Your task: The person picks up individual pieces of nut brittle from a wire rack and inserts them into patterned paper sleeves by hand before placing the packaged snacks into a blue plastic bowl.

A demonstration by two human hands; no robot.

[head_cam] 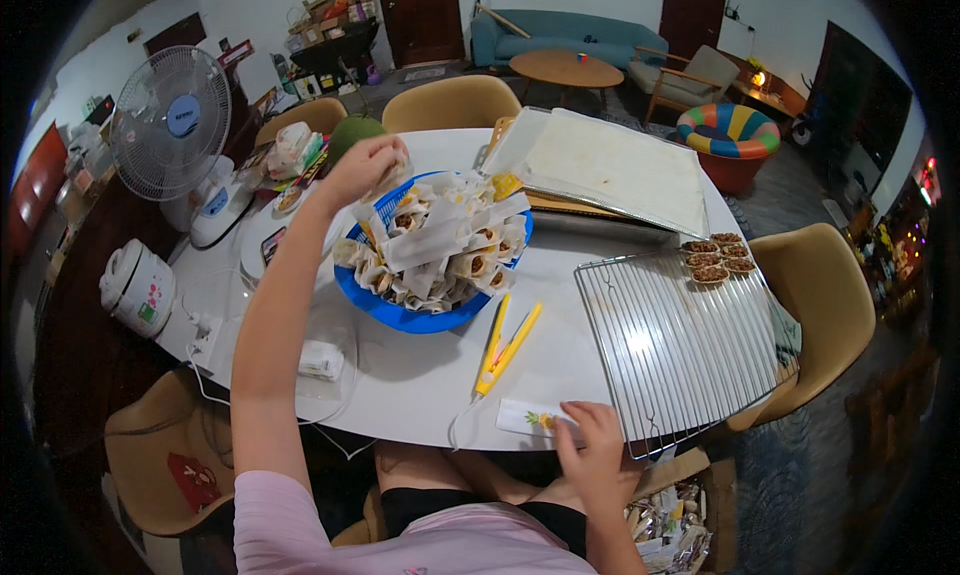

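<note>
My left hand (379,166) is raised at the far left rim of a blue plastic basket (420,321), its fingers curled around a small pale wrapped packet. The basket is heaped with white paper sachets (427,241) holding brown nutty pieces. My right hand (592,444) is at the table's near edge, fingers spread over the right end of a flat white sachet with a pineapple print (517,416); whether it grips the sachet is unclear. Between basket and sachet lies a yellow hand-held heat sealer (504,354), its jaws apart. Brown nutty pieces in pale cups (709,273) stand on a wire rack (675,350).
Paper-lined trays (607,162) are stacked at the back right. To the left are a fan (171,125), a rice cooker (139,290), a power strip (202,342) and a clear bag (322,361). A cardboard box of packets (720,515) stands below the rack; chairs surround the table.
</note>
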